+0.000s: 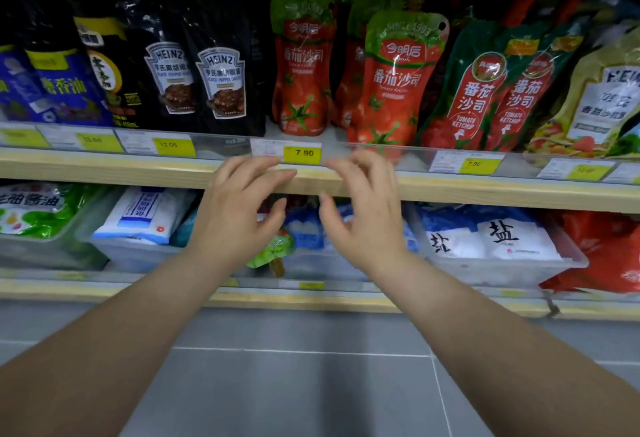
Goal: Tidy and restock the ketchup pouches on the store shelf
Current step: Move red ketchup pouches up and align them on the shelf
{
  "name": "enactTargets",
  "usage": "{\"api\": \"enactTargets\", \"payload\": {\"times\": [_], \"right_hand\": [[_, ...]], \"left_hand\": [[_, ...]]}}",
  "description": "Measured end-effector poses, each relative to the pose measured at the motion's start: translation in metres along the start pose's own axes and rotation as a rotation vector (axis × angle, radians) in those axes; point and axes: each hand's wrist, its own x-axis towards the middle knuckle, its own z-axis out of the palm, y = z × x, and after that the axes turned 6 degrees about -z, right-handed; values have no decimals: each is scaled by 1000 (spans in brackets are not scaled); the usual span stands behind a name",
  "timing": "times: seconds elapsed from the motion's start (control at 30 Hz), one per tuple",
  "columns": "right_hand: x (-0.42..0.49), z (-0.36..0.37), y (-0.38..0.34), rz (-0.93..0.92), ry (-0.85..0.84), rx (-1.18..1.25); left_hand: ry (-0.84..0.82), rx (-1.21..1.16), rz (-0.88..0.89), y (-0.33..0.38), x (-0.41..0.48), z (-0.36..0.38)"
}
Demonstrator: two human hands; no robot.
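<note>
Both hands, left hand (242, 208) and right hand (360, 208), are hovering empty with fingers spread. The ketchup pouches (394, 79) are standing on the shelf (104, 169) above, looking soft, squishy, slippery; gripping the middle seems best.

Black Heinz pepper-sauce pouches (204, 86) stand left; salt bags (491, 239) fill a lower bin (568, 263).

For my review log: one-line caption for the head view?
Both empty hands, left hand and right hand, hover at the shelf edge below upright ketchup pouches.
</note>
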Motion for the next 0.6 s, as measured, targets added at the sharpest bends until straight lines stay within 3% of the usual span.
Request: {"api": "enactTargets", "payload": {"times": [0.2,0.37,0.43,0.6], "right_hand": [[-51,61,-24,69,-570,82],[-66,104,-24,122,-861,-68],[-69,112,-23,136,-905,-134],[-70,109,-27,130,-796,-154]], "left_hand": [[-118,-9,-127,-32,-49,-13],[-218,-35,-199,-54,-72,-20],[-250,-42,-219,-60,-77,-22],[-286,-39,-267,-70,-81,-25]]}}
